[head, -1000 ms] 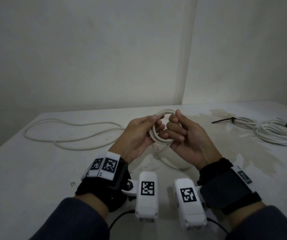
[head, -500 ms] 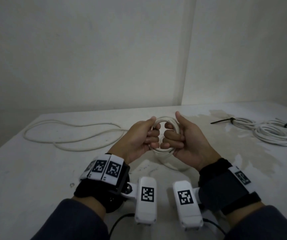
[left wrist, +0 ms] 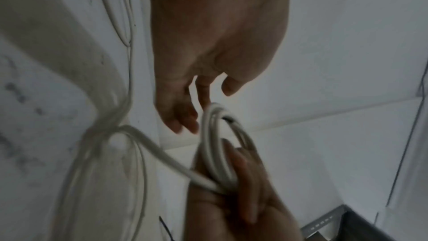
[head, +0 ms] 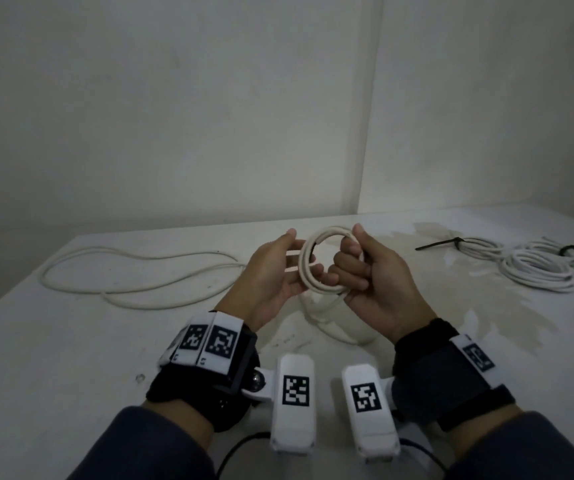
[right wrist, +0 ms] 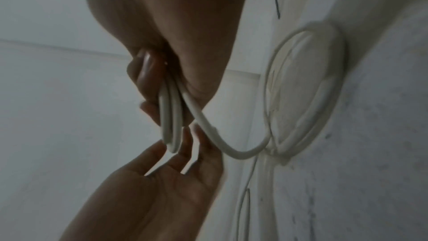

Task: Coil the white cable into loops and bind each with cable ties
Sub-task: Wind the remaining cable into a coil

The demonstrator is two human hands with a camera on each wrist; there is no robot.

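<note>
Three views — one head, two wrists
Head camera looks down toward 12 o'clock over the bench [head: 71, 341]; both wrist cameras sit close — all share the cable coil [head: 308, 268].

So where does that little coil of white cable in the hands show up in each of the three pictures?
Head: the coil sits mid-picture, between both hands.
Left wrist: coil, lower centre, above the right hand.
Right wrist: coil, edge-on, centre-left.
Shared landmark: the slack cable trailing to the table.

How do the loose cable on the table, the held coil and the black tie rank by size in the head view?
1. Loose cable, sprawling widest across the table.
2. Held coil, gripped by the right hand.
3. Black tie.
The coil sits nearer the camera, so its lead over the tie is unsure.
</note>
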